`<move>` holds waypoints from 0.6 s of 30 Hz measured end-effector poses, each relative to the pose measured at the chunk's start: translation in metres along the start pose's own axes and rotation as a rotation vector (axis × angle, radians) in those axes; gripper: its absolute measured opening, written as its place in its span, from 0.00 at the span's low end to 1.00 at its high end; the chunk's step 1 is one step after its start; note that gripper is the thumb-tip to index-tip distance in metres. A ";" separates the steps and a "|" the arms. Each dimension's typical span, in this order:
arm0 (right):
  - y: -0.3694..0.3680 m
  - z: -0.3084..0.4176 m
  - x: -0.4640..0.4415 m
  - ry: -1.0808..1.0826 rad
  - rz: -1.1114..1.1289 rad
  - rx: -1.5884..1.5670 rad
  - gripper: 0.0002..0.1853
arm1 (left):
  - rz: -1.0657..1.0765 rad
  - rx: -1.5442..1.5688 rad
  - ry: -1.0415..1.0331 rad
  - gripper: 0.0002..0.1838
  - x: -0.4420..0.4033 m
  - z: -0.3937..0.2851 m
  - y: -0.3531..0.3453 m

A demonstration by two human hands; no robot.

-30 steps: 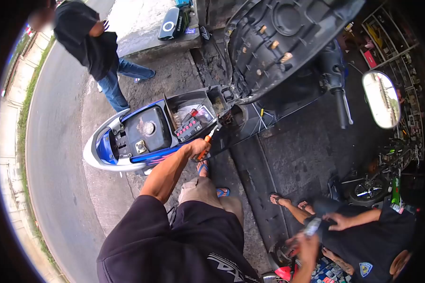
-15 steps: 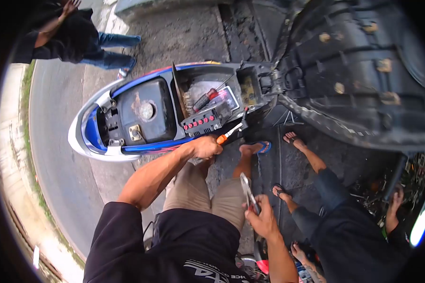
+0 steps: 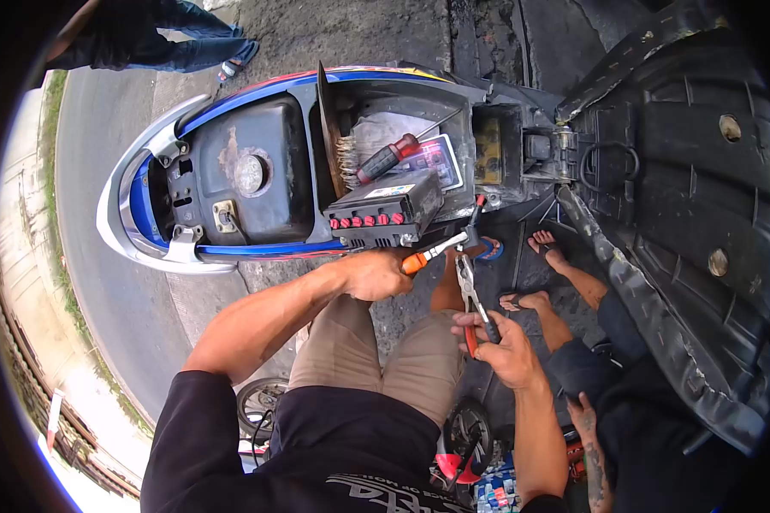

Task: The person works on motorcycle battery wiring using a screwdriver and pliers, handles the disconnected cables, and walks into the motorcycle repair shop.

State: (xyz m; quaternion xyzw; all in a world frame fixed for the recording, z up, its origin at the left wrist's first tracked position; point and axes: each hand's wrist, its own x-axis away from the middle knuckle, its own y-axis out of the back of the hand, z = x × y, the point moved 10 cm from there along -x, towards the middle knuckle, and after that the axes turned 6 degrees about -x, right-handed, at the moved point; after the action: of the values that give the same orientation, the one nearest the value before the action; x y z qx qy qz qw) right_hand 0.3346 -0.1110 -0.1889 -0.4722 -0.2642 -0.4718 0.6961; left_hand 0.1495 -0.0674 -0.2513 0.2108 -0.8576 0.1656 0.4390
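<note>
My left hand (image 3: 376, 275) is closed around an orange-handled driver (image 3: 415, 262), its metal shaft angled up toward a small dark piece with a red end (image 3: 477, 209). In my right hand (image 3: 509, 352) is a pair of pliers (image 3: 468, 286) with red and black handles. The plier jaws are close to the driver's tip; whether they touch it or grip anything I cannot tell. Just beyond my left hand, a black battery (image 3: 376, 209) with a row of red caps rests tilted on the near edge of the scooter's underseat compartment (image 3: 385, 101).
A red-and-black screwdriver (image 3: 385, 161) lies in the compartment beside a coil spring (image 3: 347, 161). The fuel tank (image 3: 269, 197) is at left, the raised seat (image 3: 676, 171) at right. One person (image 3: 180, 38) stands across the scooter; another person's legs (image 3: 565, 333) are close on my right.
My right hand has risen, bringing the pliers up to the driver's tip. My left hand keeps its hold on the driver. The view has shifted closer to the scooter.
</note>
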 end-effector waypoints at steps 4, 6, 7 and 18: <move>0.003 0.006 -0.005 -0.073 -0.027 0.020 0.24 | 0.005 -0.024 0.006 0.25 0.004 -0.005 0.003; 0.006 0.008 -0.008 -0.070 -0.019 0.064 0.23 | -0.009 -0.019 -0.001 0.26 0.005 -0.007 0.005; 0.006 0.008 -0.008 -0.065 -0.012 0.106 0.23 | -0.003 -0.050 0.006 0.26 0.004 -0.006 0.005; 0.014 0.004 -0.015 -0.104 -0.070 0.051 0.23 | -0.052 -0.054 -0.029 0.26 -0.008 0.003 -0.003</move>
State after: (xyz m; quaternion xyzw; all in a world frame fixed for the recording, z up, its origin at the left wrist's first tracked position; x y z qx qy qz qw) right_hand 0.3415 -0.0994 -0.2053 -0.4686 -0.3282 -0.4637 0.6765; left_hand 0.1534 -0.0698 -0.2592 0.2234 -0.8622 0.1279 0.4363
